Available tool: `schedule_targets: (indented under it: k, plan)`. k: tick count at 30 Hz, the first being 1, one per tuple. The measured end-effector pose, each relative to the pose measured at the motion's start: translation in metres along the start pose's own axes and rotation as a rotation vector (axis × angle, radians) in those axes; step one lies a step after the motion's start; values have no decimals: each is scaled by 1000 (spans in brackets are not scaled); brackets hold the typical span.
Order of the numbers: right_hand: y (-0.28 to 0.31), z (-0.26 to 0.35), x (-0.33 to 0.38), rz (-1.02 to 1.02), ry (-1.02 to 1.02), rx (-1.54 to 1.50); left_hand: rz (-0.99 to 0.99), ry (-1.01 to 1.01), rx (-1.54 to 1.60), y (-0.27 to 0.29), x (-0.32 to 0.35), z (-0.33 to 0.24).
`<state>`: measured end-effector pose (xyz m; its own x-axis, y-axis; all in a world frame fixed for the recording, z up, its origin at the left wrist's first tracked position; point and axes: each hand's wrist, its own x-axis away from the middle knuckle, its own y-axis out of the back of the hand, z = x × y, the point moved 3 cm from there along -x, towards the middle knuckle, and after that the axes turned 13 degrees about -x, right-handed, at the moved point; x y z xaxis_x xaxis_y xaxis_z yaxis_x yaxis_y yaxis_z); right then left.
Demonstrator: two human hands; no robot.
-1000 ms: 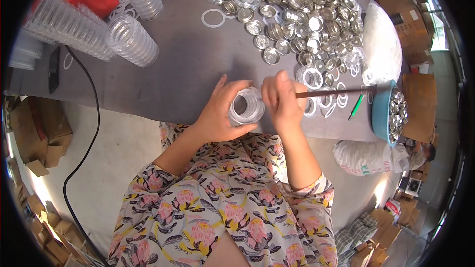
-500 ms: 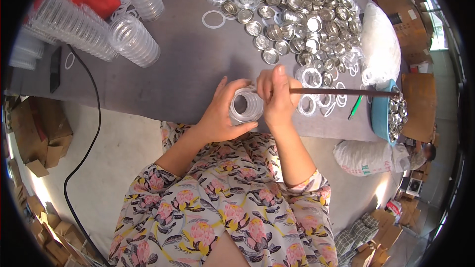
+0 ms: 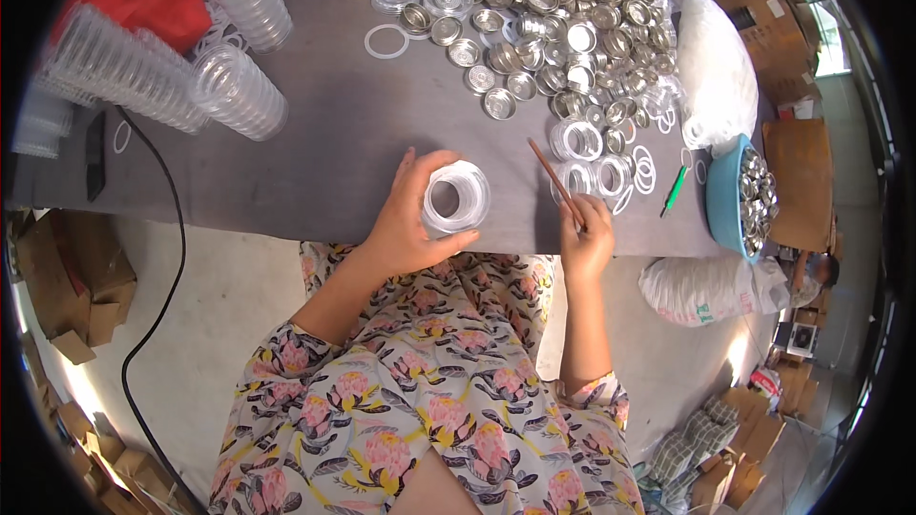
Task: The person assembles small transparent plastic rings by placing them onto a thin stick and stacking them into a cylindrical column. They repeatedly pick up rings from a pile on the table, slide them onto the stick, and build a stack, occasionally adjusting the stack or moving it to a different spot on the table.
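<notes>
My left hand (image 3: 405,224) grips a short stack of clear round plastic lids (image 3: 455,196) at the near edge of the grey table (image 3: 324,143). The stack's hollow middle faces up. My right hand (image 3: 586,240) is to the right of it, at the table edge, and holds a thin brown stick (image 3: 553,179) that slants up and to the left. Just beyond the stick lie several clear rings (image 3: 601,172) and white ring gaskets. The two hands are apart.
Several shiny metal lids (image 3: 563,29) cover the far right of the table. Tall stacks of clear plastic cups (image 3: 239,86) lie at the far left beside red cloth (image 3: 143,5). A blue bowl of metal parts (image 3: 739,198), a green pen (image 3: 675,189) and a white bag (image 3: 716,67) sit at the right.
My right hand has left the lid stack and moved right to the table edge. The stick has swung from lying sideways to slanting up-left. The left hand has kept the stack.
</notes>
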<state>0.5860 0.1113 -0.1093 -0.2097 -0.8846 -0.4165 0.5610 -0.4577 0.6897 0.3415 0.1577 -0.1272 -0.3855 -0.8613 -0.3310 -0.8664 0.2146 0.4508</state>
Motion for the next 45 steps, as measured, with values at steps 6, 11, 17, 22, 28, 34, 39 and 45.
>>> schedule_targets:
  k: [6,11,17,22,28,34,39,45]
  plan:
    - [-5,93,-17,385,361,-419,6,-3,99,9,-4,-7]
    - [-15,103,-23,620,312,-495,137,-31,59,25,-15,-17]
    - [1,80,-32,63,-71,-1353,145,-217,-133,32,-22,-22]
    - [-19,112,-39,158,-445,-1821,101,-59,68,16,-17,-14]
    - [-55,132,-42,253,-470,-1833,19,7,211,5,-10,-7]
    - [-49,137,-71,232,-69,-1497,43,28,209,5,-8,-6]
    - [-29,135,-52,372,-326,-1452,52,10,183,2,-6,-9]
    - [-67,151,-57,250,-342,-1613,-47,24,183,-1,-3,-7]
